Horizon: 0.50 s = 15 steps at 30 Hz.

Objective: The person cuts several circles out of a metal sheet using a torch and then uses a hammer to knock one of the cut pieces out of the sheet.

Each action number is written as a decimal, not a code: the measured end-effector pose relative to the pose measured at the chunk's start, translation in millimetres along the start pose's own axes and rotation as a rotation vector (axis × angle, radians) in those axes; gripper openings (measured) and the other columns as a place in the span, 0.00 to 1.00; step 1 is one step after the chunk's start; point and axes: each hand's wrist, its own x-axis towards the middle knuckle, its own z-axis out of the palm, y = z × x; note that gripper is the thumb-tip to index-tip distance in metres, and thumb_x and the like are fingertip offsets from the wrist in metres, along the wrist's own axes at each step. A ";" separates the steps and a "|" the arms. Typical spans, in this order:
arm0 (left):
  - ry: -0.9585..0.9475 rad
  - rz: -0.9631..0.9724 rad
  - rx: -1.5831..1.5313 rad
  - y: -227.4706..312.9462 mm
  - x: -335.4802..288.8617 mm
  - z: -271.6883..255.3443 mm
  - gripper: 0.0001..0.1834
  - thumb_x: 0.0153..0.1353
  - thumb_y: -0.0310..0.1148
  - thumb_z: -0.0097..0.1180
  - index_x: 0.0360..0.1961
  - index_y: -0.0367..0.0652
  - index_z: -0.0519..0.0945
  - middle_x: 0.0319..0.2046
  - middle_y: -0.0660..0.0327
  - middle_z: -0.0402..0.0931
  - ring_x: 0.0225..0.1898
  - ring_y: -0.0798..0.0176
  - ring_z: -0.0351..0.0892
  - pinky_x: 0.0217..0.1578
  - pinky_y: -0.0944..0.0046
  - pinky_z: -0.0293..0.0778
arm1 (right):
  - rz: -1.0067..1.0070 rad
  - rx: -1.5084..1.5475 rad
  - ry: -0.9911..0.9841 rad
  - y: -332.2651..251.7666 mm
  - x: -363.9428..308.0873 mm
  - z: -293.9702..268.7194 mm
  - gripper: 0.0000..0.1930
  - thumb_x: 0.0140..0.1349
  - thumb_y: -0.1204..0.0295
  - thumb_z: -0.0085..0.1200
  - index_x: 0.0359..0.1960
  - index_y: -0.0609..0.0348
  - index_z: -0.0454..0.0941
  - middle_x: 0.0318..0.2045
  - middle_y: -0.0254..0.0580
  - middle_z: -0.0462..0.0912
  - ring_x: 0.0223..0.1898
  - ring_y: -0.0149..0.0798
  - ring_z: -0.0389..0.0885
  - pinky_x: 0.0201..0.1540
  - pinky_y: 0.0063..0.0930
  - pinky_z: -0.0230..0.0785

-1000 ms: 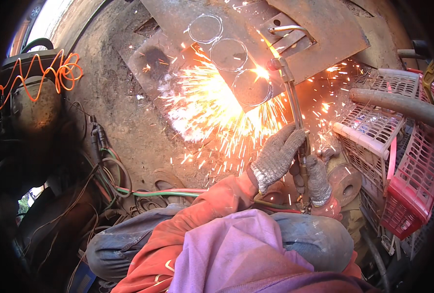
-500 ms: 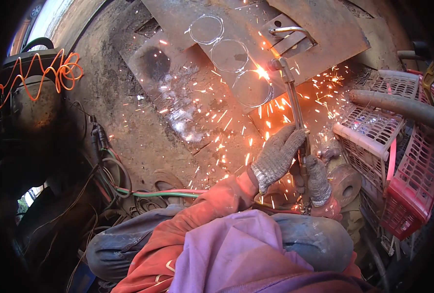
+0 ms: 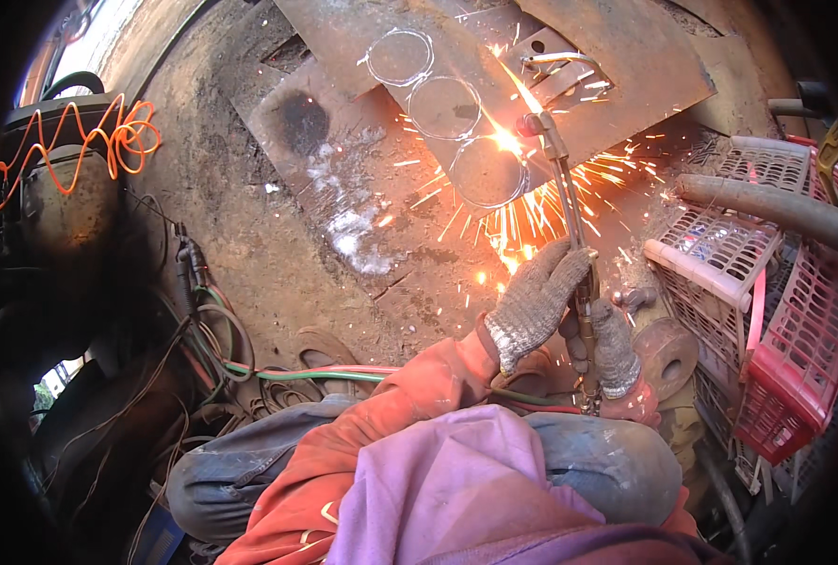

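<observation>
Both my hands wear grey knit gloves and are closed on a long metal cutting torch (image 3: 569,188). My left hand (image 3: 538,294) grips its tubes from the left side. Lower down, my right hand (image 3: 612,348) is wrapped around the handle, some fingers hidden behind it. The torch head sits over a rusty steel plate (image 3: 626,71), beside the lowest of three chalk circles (image 3: 488,171) drawn on it. A bright flame (image 3: 506,140) glows at the tip, and sparks fan out below the plate's edge.
Pink and red plastic crates (image 3: 791,377) stand at the right, with a thick pipe (image 3: 767,205) across them. A bent metal handle (image 3: 565,62) lies on the plate. Red and green hoses (image 3: 315,372) run near my knees. An orange coiled cord (image 3: 122,141) hangs at left.
The flame and glow at the torch tip are larger and brighter. Sparks that were scattered widely over the floor now burst out in a tighter fan under the plate. My hands stay nearly still.
</observation>
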 end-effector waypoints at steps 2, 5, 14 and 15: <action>0.045 0.102 0.089 -7.6 3.0 -0.6 0.17 0.72 0.40 0.48 0.51 0.38 0.77 0.35 0.58 0.79 0.35 0.65 0.78 0.38 0.64 0.76 | -0.004 0.004 0.000 1.1 0.5 -0.3 0.29 0.63 0.38 0.50 0.36 0.56 0.79 0.21 0.33 0.79 0.16 0.26 0.71 0.15 0.19 0.61; 0.049 0.135 0.102 -9.4 2.6 -0.4 0.17 0.72 0.41 0.47 0.51 0.38 0.77 0.35 0.58 0.79 0.35 0.66 0.78 0.37 0.64 0.76 | 0.002 -0.005 -0.004 6.4 1.8 -6.6 0.29 0.63 0.39 0.50 0.37 0.56 0.79 0.21 0.33 0.78 0.16 0.26 0.71 0.15 0.19 0.61; 0.046 0.252 0.287 -10.1 1.3 -1.9 0.16 0.70 0.33 0.47 0.55 0.39 0.75 0.49 0.52 0.76 0.45 0.57 0.80 0.45 0.62 0.77 | 0.023 -0.007 -0.054 2.6 3.0 -8.1 0.27 0.65 0.40 0.49 0.37 0.55 0.79 0.19 0.32 0.77 0.16 0.26 0.70 0.16 0.19 0.62; 0.044 0.263 0.315 -9.4 0.4 -2.7 0.16 0.70 0.32 0.47 0.56 0.39 0.75 0.49 0.51 0.75 0.45 0.56 0.79 0.45 0.61 0.77 | 0.022 -0.015 -0.035 1.8 2.5 -5.9 0.27 0.65 0.41 0.49 0.37 0.55 0.79 0.19 0.32 0.77 0.15 0.26 0.70 0.16 0.19 0.62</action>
